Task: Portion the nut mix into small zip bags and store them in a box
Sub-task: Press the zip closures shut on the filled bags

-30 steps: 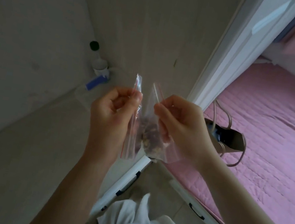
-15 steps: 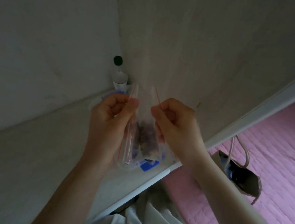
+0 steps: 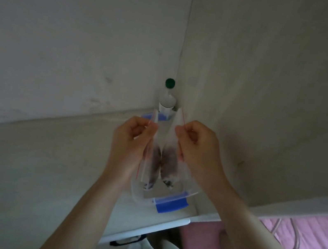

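— Swung left since a moment ago: the pink bed (image 3: 301, 245) has slid to four o'clock, and the clear box (image 3: 139, 198) on the surface (image 3: 44, 158) now shows under both bags.
— Which step?
— Storing, I'd say. The left hand (image 3: 132, 140) pinches one zip bag (image 3: 151, 161) by its top; the right hand (image 3: 198, 147) pinches the second bag (image 3: 170, 162). Each grip is clenched on plastic, nuts sagging low, over the box at six o'clock from the bottle (image 3: 166, 100).
— Next?
— Lower both in, then let go.
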